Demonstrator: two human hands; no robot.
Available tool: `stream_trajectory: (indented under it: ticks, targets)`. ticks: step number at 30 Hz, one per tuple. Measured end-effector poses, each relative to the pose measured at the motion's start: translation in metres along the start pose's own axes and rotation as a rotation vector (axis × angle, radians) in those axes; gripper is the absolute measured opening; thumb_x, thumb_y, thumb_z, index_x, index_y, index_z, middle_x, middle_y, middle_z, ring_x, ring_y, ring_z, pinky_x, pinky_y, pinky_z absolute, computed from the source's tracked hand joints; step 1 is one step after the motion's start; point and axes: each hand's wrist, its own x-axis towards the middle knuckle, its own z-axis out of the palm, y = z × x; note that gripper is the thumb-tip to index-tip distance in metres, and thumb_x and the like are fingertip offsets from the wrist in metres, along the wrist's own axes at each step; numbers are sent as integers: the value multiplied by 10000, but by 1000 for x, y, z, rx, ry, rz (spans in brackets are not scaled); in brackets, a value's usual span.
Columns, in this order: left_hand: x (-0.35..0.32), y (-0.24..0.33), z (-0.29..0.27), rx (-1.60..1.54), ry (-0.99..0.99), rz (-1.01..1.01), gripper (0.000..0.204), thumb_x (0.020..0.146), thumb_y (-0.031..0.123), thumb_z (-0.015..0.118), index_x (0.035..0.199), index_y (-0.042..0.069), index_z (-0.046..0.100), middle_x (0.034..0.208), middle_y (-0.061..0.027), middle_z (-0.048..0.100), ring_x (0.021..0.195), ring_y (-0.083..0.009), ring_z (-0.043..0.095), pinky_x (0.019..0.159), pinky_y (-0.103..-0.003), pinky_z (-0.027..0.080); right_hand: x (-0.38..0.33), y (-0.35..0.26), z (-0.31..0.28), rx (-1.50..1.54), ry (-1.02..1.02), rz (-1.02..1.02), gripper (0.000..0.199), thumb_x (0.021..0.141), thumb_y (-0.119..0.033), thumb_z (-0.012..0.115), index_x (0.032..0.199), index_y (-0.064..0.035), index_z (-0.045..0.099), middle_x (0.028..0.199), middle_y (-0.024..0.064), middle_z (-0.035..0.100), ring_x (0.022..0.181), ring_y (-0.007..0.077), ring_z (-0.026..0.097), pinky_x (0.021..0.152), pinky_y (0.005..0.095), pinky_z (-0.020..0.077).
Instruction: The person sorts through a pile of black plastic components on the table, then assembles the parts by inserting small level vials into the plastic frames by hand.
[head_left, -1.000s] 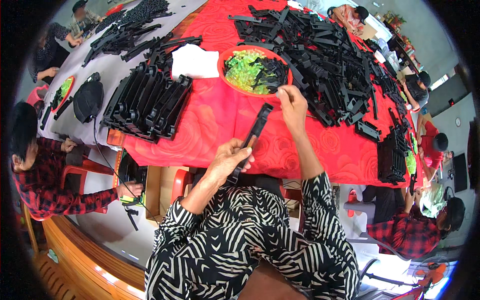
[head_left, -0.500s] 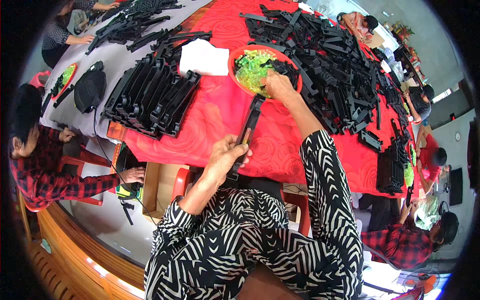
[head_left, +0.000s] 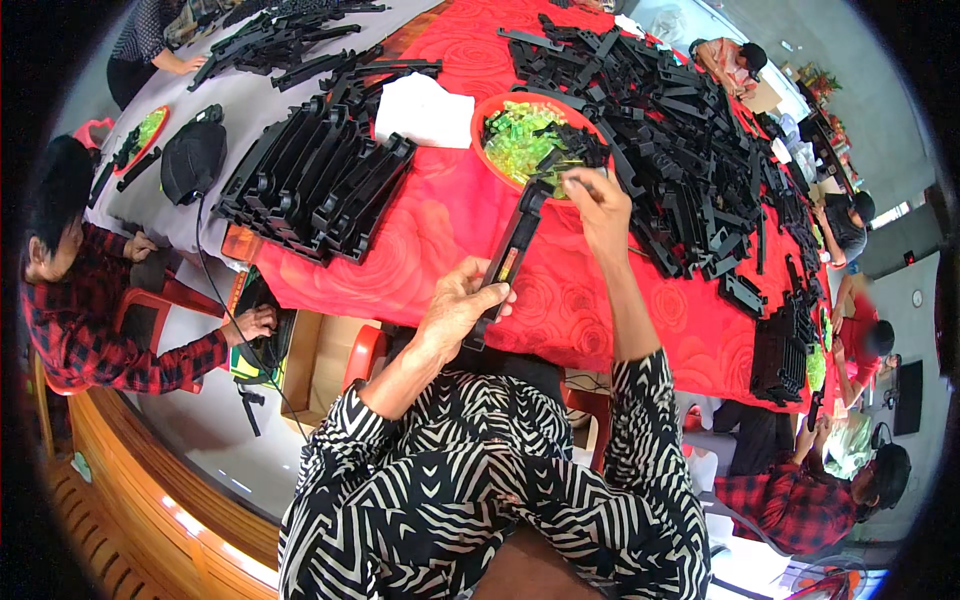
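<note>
My left hand (head_left: 455, 310) grips a long, narrow black plastic part (head_left: 517, 238), held tilted with its far end at the near rim of a red bowl (head_left: 478, 140). A small yellow-red patch shows along the part. Close to that far end is my right hand (head_left: 602, 205), thumb and fingers drawn together; whatever they pinch is too small to make out. Inside the bowl lie many small yellow-green translucent pieces (head_left: 515, 130) and, on its right side, small black pieces (head_left: 580, 150).
Neatly stacked black parts (head_left: 310, 190) stand left on the red cloth (head_left: 450, 210), beside a white sheet (head_left: 425, 108). A big heap of black parts (head_left: 680, 140) covers the right side. A black cap (head_left: 193, 160) lies on the grey cloth. Co-workers sit around the tables.
My right hand has come out of the bowl's pieces toward me, to the far end of the black plastic part. My left hand keeps its hold.
</note>
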Motion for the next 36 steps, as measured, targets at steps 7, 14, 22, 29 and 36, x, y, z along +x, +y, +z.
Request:
stream_trajectory:
  ticks: [7, 14, 22, 29, 36]
  targets:
    - [4, -8, 1, -134, 85, 6, 219, 767, 100, 648, 925, 21, 518, 752, -61, 605, 591, -87, 549, 516, -199, 459, -78, -38, 12, 621, -178, 342, 78, 780, -11, 565, 835, 17, 613, 765, 36, 578, 533, 47, 452, 471, 181, 341]
    - [-1, -6, 3, -164, 85, -30, 200, 770, 108, 642, 917, 9, 549, 744, -53, 601, 593, -91, 541, 511, -205, 455, -95, -42, 25, 746, -263, 315, 121, 795, -15, 590, 907, 21, 620, 793, 57, 570, 706, 111, 543, 631, 221, 431]
    - [1, -8, 1, -180, 72, -52, 184, 796, 115, 610, 930, 1, 557, 741, -51, 591, 600, -99, 532, 512, -219, 452, -100, -41, 22, 785, -347, 374, 122, 798, -8, 586, 910, 21, 623, 780, 57, 565, 721, 139, 568, 656, 252, 454]
    - [1, -11, 5, -217, 139, -21, 158, 764, 39, 627, 879, 30, 518, 709, -74, 601, 559, -109, 557, 487, -207, 465, -102, -42, 19, 808, -363, 408, 128, 801, -14, 584, 919, 28, 613, 790, 61, 557, 704, 146, 573, 587, 232, 427]
    - [0, -16, 7, -239, 211, 145, 257, 711, -33, 629, 893, 38, 461, 688, -82, 583, 543, -126, 545, 493, -219, 452, -110, -48, 28, 754, -301, 349, 194, 810, -41, 584, 997, 13, 581, 823, 50, 545, 652, 103, 546, 541, 202, 418]
